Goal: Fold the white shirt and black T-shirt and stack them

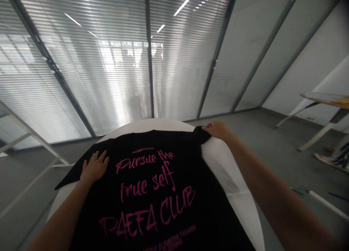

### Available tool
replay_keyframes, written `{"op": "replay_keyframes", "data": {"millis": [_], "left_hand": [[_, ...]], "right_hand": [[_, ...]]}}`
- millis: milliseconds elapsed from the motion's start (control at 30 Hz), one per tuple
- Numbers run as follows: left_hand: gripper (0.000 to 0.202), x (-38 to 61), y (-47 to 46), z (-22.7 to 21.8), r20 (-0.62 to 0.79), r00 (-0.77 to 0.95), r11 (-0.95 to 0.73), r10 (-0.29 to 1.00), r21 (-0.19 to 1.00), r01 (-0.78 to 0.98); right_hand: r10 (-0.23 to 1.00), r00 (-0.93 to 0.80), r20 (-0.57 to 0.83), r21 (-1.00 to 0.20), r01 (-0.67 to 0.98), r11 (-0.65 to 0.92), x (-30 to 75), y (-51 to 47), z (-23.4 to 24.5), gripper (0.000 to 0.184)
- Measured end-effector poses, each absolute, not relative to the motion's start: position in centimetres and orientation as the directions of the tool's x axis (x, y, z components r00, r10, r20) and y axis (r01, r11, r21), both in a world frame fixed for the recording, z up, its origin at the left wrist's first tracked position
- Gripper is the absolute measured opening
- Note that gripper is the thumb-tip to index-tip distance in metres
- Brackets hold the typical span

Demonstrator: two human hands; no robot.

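A black T-shirt [152, 178] with pink lettering lies spread over a round white table [231, 171], its lower end running out of view at the bottom. Flat on the cloth near the left sleeve rests my left hand [95, 166], fingers spread. At the upper right, my right hand [218, 130] pinches the edge of the other sleeve, which is bunched or folded at the table's far side. The sleeve on the left reaches out past the tabletop's edge.
A white metal frame [35, 134] stands on the left. At the right are another table [324, 97], part of a person's foot [327, 160] and a white bar [327, 203] low down. Glass partitions with blinds [120, 80] rise behind the table.
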State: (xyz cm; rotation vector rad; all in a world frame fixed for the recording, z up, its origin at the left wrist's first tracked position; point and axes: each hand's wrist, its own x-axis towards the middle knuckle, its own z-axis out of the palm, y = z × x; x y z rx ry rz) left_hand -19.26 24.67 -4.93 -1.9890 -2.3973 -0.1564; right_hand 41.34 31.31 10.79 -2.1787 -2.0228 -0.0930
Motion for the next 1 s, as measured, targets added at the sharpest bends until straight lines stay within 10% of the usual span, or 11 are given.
{"op": "replay_keyframes", "data": {"millis": [300,600,833,1000], "left_hand": [[0.063,-18.9,24.5,-4.6,0.105,-0.198,0.193,0.975,0.062,0.979],[0.062,-18.5,24.3,-4.0,0.092,-0.218,0.21,0.972,0.085,0.974],[0.062,-18.3,24.1,-4.0,0.117,-0.214,0.207,0.97,0.074,0.976],[0.062,-18.2,24.1,-3.8,0.1,-0.219,0.211,0.971,0.078,0.974]], "right_hand": [[0.953,-0.199,-0.229,-0.158,0.973,0.165,43.9,30.4,11.5,0.038],[0.972,-0.187,-0.143,-0.213,0.965,0.154,43.4,28.8,10.2,0.016],[0.982,-0.183,-0.046,-0.022,0.983,0.182,39.9,28.3,10.0,0.045],[0.963,-0.221,-0.151,-0.333,0.929,0.161,39.3,28.0,10.0,0.046]]}}
